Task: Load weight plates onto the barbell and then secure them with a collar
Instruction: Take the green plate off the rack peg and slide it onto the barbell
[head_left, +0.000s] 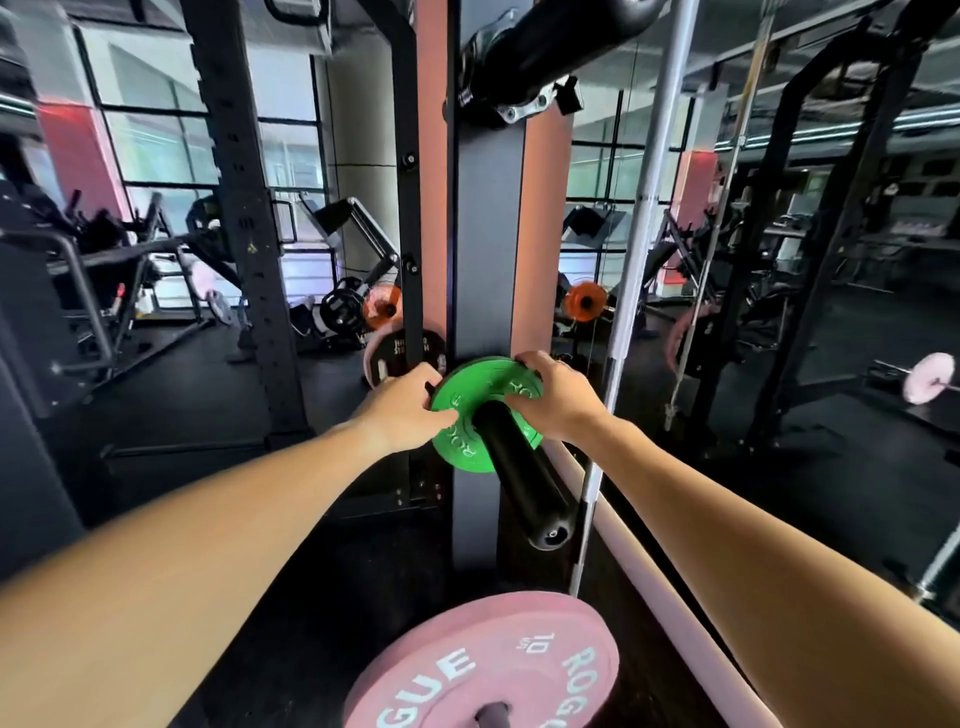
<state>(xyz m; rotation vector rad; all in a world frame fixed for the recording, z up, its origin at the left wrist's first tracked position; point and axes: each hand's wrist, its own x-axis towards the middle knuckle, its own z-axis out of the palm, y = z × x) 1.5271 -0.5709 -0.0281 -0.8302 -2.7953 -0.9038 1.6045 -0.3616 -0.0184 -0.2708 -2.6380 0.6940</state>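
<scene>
Centre frame: left hand (410, 402) and right hand (550, 397) both clamp the rim of the green plate (467, 415), threaded on a black storage peg (519, 478). Risk: plate tilts and binds on the peg. Pink bumper plate (483, 660) lies bottom centre; an upright barbell (649, 208) leans just right.

Black rack upright (244, 218), wall mirror (779, 260), dark gym floor (171, 374)

Glossy green plate (470, 415), matt black peg (519, 467), matt pink rubber plate (483, 670)
</scene>
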